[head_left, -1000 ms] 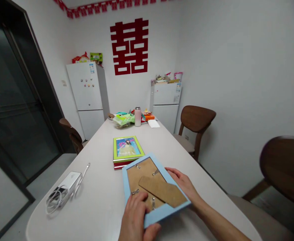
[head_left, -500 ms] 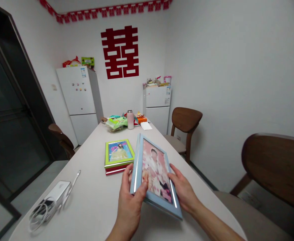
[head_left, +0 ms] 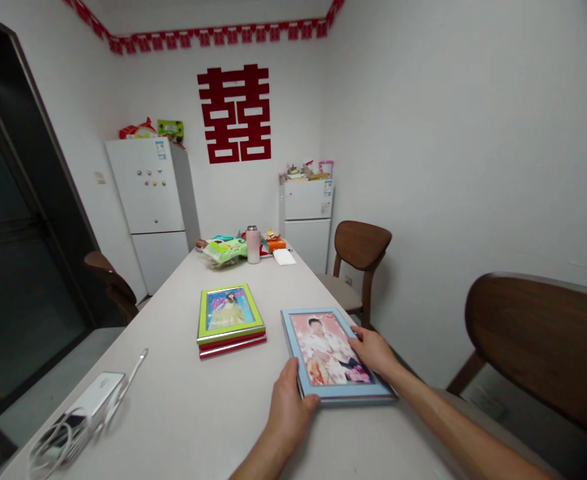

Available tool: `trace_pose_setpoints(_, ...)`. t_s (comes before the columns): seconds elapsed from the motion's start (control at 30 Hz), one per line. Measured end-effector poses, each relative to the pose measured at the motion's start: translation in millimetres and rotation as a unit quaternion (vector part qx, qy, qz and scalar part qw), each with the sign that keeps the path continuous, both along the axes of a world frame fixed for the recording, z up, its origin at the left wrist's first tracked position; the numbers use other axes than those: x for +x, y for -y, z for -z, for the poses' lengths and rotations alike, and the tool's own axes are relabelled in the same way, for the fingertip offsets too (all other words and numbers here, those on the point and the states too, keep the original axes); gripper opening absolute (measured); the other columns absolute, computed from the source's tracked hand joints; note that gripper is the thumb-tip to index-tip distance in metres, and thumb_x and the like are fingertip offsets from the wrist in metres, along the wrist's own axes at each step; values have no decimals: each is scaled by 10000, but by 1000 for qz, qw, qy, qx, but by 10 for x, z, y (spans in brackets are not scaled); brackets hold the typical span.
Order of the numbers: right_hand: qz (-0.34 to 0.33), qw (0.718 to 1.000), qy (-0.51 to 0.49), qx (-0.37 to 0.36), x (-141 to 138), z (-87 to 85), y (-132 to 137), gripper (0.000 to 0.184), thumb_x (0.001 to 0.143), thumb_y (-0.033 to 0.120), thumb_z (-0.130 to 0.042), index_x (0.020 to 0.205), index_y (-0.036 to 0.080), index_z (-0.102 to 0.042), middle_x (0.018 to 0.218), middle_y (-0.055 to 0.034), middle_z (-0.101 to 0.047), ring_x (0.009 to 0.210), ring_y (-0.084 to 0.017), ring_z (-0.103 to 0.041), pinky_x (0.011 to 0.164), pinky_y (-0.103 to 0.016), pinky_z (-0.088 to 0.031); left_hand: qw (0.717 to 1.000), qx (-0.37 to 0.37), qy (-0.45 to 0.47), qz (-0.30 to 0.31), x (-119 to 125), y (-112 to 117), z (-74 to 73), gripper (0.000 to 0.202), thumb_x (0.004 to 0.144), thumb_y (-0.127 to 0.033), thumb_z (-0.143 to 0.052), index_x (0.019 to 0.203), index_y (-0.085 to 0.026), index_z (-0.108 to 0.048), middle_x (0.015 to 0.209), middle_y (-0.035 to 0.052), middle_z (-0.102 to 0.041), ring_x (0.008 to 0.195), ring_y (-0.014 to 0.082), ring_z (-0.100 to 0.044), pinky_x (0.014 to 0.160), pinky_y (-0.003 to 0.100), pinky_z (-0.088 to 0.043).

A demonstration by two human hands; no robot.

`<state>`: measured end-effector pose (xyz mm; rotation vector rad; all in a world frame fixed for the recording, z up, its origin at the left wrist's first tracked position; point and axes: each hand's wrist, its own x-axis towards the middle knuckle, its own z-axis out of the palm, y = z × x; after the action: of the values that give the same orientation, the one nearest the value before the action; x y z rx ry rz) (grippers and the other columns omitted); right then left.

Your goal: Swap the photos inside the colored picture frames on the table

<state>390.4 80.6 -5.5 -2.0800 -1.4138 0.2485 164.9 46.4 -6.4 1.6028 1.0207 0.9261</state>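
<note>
A light blue picture frame (head_left: 333, 400) with a pink photo lies nearly flat at the table's right side, perhaps resting on the tabletop. My left hand (head_left: 292, 407) grips its near left edge, thumb on the rim. On the opposite edge, my right hand (head_left: 376, 351) holds it with the fingers over the border. Both hands are closed on the frame, their undersides hidden. To the left, a lime green picture frame (head_left: 203, 320) with a photo of a person in a pale dress is stacked on a red frame (head_left: 233, 348).
The white table (head_left: 198, 413) carries a white power bank (head_left: 104, 390) with coiled cables at the near left. A pink bottle (head_left: 253, 245) and green snack bags (head_left: 226, 251) stand at the far end. Wooden chairs (head_left: 362, 243) line the right side.
The blue frame has gone from tilted up in the air to lying low and almost flat, further right. Both hands moved with it. The camera view shifted slightly.
</note>
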Motion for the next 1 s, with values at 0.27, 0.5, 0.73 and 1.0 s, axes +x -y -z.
trace_pose_setpoints(0.27,-11,991,130,-26,-129,-6,-31,336,694,192,-420,954,80,-601,861,-162,-638,814,-249,-575,737,-324,-391,998,22,-21,-49,-166,-21,-22,593,524,-93,-612,1103,-118,-484,1194,109,-490,1121,235,-401,977,311,-229)
trace_pose_setpoints(0.5,-188,964,177,63,-1142,-214,-200,384,747,195,-404,1113,122,-495,1135,-102,-516,1052,-198,-428,908,-310,-277,984,-33,58,-165,-754,-407,27,491,635,-210,-605,1092,-98,-466,1186,164,-481,1096,252,-437,909,342,-319)
trace_pose_setpoints(0.73,-296,934,176,95,-2105,-294,-609,347,683,151,-500,1030,154,-511,1071,-115,-519,992,-233,-419,822,-350,-305,955,-104,165,-223,-1087,-603,23,238,750,-235,-543,962,-130,-514,976,60,-583,854,159,-564,762,346,-434)
trace_pose_setpoints(1.0,-388,905,146,100,-2200,-310,-111,210,629,170,-565,836,170,-530,930,-54,-560,887,-182,-470,782,-297,-349,918,-89,304,-238,-1202,-405,-70,197,761,-275,-492,920,-169,-539,867,32,-632,832,142,-589,704,246,-455)
